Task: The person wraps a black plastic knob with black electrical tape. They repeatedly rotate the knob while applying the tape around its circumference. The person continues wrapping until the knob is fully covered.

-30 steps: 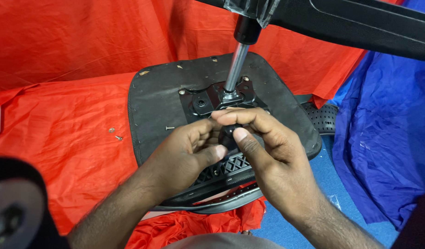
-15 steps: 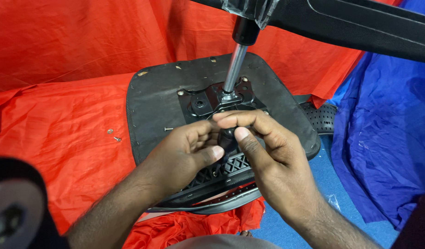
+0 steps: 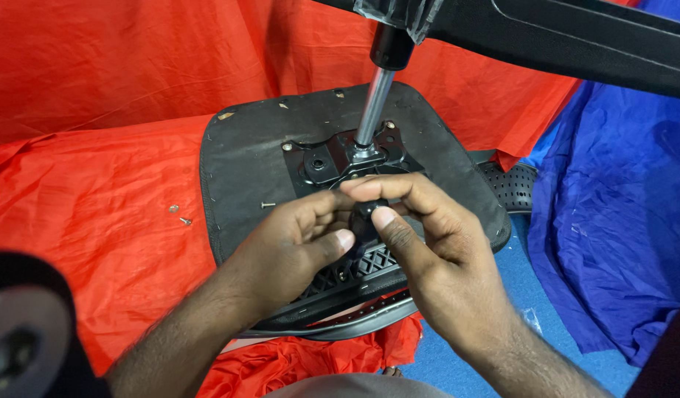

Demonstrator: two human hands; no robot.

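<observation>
We note red sheeting [image 3: 96, 147] across the left and upper frame, with blue sheeting [image 3: 613, 221] at right. At centre lies an upturned black chair seat [image 3: 244, 162]; its mounting plate [image 3: 332, 158] carries a gas-lift column [image 3: 373, 107] rising toward the chair base [image 3: 576, 37] at upper right. Below centre, our left hand [image 3: 288, 247] and right hand [image 3: 436, 250] meet, fingers of both pinching a small black knob [image 3: 363, 220]. A loose screw [image 3: 268, 204] rests on the seat; two more screws [image 3: 179, 214] lie at left
</observation>
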